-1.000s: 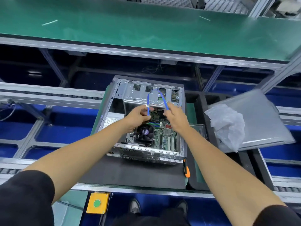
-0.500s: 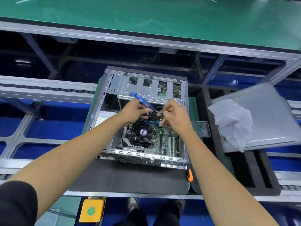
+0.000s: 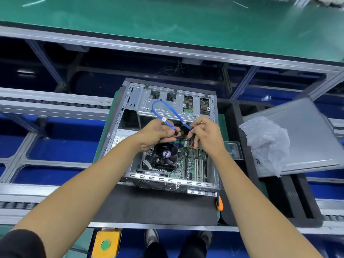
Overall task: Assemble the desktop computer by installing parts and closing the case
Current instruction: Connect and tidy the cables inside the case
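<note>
Desk (image 3: pixel 158 207) with a dark mat carries the open computer case (image 3: pixel 128 116), which lies on its side with the motherboard (image 3: pixel 195 164) and the black cooler fan (image 3: pixel 165 155) facing up; this metal case looks heavy and stiff, and I judge it should stay where it is. To the right, the grey side panel (image 3: pixel 307 138) rests tilted on a black foam tray, with a crumpled plastic bag (image 3: pixel 268 142) lying on it; the panel is thin and wide, so it is better taken by its two edges. An orange-handled tool (image 3: pixel 220 202) lies just beside the front corner of the case. Above the case, the blue cable (image 3: pixel 163 107) makes a loop over the drive cage. The left hand (image 3: pixel 156 133) pinches one end of it between thumb and fingers, and the right hand (image 3: pixel 204 133) pinches the other end, so each grip is closed on the cable. This cable seems light and soft, it bends easily, but its small connectors look fragile. I think one should hold it at the connector body, not at the cord, and push it straight into the socket.
</note>
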A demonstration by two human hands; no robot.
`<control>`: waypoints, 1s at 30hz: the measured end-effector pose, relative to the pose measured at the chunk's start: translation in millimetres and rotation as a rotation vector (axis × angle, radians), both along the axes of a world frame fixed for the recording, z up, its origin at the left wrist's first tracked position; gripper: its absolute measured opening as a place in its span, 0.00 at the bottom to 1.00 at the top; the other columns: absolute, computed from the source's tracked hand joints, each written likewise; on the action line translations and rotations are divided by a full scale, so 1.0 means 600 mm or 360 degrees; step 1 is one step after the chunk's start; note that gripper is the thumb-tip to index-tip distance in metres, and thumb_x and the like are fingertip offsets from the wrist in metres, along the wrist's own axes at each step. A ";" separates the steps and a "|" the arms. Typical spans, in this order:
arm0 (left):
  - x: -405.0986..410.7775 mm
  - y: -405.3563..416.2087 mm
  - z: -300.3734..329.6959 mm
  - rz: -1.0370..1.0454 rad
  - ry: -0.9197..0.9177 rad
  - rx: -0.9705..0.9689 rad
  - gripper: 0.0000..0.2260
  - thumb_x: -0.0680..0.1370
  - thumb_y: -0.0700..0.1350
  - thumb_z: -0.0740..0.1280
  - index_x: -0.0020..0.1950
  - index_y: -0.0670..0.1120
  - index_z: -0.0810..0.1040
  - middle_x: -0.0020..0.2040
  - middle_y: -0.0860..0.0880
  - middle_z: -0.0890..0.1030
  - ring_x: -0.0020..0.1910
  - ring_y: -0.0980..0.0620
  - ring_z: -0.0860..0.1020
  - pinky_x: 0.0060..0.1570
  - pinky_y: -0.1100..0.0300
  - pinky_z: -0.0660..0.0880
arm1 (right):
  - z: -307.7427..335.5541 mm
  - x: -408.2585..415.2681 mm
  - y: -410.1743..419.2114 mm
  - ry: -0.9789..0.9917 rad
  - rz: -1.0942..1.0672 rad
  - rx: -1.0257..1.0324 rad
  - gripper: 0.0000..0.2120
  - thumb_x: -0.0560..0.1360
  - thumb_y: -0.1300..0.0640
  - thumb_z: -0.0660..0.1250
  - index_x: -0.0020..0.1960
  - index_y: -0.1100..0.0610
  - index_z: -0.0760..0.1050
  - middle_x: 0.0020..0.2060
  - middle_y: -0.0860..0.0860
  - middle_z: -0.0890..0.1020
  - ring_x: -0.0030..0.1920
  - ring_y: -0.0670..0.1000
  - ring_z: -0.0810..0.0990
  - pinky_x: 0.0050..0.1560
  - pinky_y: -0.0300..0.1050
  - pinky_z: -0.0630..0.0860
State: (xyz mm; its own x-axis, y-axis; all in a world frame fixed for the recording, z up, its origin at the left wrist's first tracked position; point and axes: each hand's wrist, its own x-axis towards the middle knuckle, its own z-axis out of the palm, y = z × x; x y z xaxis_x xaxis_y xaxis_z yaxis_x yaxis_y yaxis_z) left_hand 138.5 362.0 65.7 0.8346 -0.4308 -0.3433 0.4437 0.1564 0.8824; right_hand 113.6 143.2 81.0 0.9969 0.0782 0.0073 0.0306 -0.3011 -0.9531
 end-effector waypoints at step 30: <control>-0.027 0.039 0.042 -0.0145 -0.0002 -0.0339 0.15 0.80 0.29 0.59 0.49 0.42 0.83 0.56 0.34 0.83 0.64 0.36 0.79 0.58 0.51 0.81 | 0.005 -0.004 -0.008 -0.0049 -0.0151 0.0031 0.11 0.69 0.64 0.56 0.38 0.48 0.69 0.27 0.54 0.78 0.19 0.50 0.67 0.21 0.40 0.65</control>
